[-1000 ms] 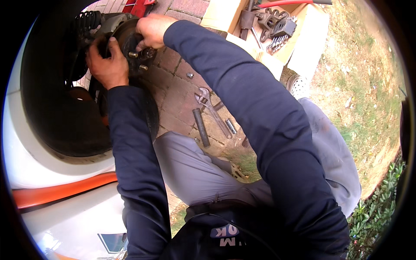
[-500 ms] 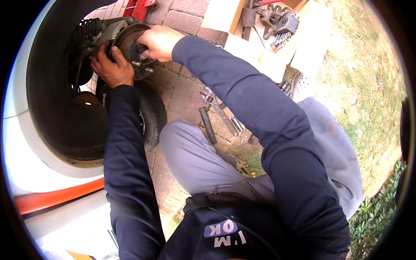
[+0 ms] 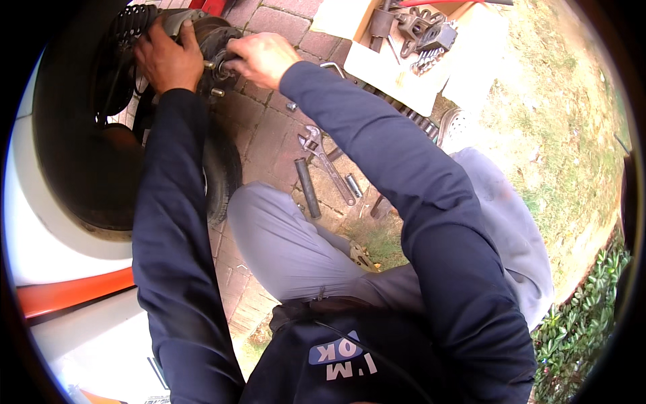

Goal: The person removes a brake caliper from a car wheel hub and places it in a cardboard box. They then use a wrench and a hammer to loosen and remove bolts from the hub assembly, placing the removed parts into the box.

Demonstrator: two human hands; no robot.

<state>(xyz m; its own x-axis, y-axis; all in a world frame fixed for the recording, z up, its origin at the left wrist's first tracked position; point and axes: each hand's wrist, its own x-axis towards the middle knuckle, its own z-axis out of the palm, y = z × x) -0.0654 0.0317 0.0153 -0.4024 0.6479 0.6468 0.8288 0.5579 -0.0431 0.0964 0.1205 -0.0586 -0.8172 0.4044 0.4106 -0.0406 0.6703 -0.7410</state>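
Note:
A dark, worn wheel hub (image 3: 214, 46) with brass-coloured wheel studs (image 3: 217, 92) sits in the open wheel arch at the upper left. My left hand (image 3: 169, 59) is closed round its back side, next to a grey metal part (image 3: 173, 21), thumb pointing up along the edge. Most of those fingertips are hidden. At the hub's outer face is my right hand (image 3: 262, 59), fingers pinched together near the centre. Whatever they hold is too small or covered to make out. A coil spring (image 3: 134, 21) stands behind my left hand.
An adjustable wrench (image 3: 330, 165), a dark metal tube (image 3: 307, 188) and a socket (image 3: 353, 185) lie on the brick paving. A cardboard box (image 3: 397, 77) of tools stands at the top right. A tyre (image 3: 222, 172) lies beside the white car body (image 3: 67, 262).
The whole view has shifted, so hub and hands appear higher in the picture. My right fingers have come out from deeper against the hub face, and the left thumb sits further up the edge.

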